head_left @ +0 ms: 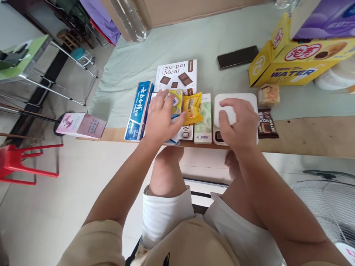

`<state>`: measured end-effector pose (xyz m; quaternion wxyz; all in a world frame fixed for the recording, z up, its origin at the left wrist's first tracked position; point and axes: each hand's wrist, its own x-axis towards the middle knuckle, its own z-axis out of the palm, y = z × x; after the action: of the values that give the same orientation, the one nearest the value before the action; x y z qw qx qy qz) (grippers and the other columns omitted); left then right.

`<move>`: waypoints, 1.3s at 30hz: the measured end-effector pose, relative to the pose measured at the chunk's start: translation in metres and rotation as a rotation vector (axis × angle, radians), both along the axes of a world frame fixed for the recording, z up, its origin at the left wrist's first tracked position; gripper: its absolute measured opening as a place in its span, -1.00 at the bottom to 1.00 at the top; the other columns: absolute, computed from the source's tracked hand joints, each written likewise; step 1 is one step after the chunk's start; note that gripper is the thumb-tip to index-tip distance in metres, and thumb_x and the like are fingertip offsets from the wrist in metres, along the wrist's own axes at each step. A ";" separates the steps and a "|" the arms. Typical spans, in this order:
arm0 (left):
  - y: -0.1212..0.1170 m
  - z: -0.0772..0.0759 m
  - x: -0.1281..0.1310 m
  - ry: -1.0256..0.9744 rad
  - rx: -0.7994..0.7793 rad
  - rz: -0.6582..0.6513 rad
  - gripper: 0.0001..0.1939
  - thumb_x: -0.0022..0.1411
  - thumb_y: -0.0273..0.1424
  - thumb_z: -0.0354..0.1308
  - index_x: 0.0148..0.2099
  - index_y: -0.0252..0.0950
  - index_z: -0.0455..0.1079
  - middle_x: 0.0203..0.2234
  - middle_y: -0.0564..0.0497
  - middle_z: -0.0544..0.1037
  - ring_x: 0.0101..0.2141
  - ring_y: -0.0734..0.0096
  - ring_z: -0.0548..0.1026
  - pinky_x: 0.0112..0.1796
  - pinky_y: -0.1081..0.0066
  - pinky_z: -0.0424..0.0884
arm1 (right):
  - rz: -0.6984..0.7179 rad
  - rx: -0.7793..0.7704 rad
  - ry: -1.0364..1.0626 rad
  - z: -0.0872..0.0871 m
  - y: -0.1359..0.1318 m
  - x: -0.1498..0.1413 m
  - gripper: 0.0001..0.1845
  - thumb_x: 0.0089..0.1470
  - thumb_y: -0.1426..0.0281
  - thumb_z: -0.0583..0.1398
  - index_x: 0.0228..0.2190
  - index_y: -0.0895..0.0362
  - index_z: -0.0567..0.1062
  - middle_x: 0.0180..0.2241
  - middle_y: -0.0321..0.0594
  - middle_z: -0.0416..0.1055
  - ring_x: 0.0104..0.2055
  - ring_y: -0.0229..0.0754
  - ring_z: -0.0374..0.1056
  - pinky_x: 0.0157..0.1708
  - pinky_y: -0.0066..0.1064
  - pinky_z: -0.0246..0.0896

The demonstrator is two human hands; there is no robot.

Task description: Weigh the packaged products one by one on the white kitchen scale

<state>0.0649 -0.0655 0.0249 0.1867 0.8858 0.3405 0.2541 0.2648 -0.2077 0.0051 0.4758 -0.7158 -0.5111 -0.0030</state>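
Note:
My left hand (163,117) lies palm down with fingers stretched over a group of packages, partly covering a small yellow box (177,101). Close to its thumb is a shiny yellow snack packet (193,108). A blue toothpaste box (138,111) lies left of that hand, and a white Su-per Meal box (177,74) behind it. To the right of the packet is a pale green box (203,116). Over a white kitchen scale (222,99) hovers my right hand (240,123), thumb and index finger apart, nothing seen between them. Whether it touches the scale, I cannot tell.
Beyond the scale lies a black phone (237,57). Right of the scale are a cocoa packet (267,123) and a clear-wrapped snack (269,95). A yellow carton (294,62) stands behind them. A pink box (81,125) sits at the table's left corner; a fan (327,203) is lower right.

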 end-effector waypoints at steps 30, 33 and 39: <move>-0.160 0.003 0.112 -0.328 -0.796 -0.139 -0.45 0.48 -0.05 -0.15 0.25 -0.30 0.31 0.31 -0.24 0.41 0.38 0.12 0.33 0.41 0.15 0.20 | -0.308 0.136 0.327 -0.024 -0.045 0.079 -0.80 0.14 0.37 0.19 -0.16 0.05 0.47 -0.15 -0.17 0.48 -0.18 -0.16 0.47 -0.10 -0.19 0.49; -0.156 -0.005 0.097 -0.383 -0.730 -0.086 -0.44 0.48 0.00 -0.17 0.24 -0.26 0.30 0.28 -0.24 0.42 0.35 0.14 0.35 0.39 0.14 0.23 | -0.251 0.069 0.242 -0.025 -0.035 0.067 -0.86 0.18 0.31 0.20 -0.19 0.02 0.47 -0.13 -0.15 0.48 -0.03 -0.04 0.47 0.09 0.00 0.46; -0.162 -0.013 0.089 -0.399 -0.739 -0.025 -0.35 0.49 0.05 -0.16 0.41 -0.23 0.13 0.47 -0.22 0.21 0.51 0.13 0.09 0.49 0.08 -0.01 | -0.342 -0.065 0.336 -0.037 -0.049 0.077 -0.84 0.19 0.30 0.16 -0.19 0.02 0.49 -0.14 -0.11 0.55 -0.12 -0.03 0.49 -0.06 -0.05 0.49</move>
<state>0.1541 -0.2275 0.0115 0.5571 0.6968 0.3550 0.2793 0.3419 -0.2566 -0.0322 0.5235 -0.7972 -0.2963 0.0519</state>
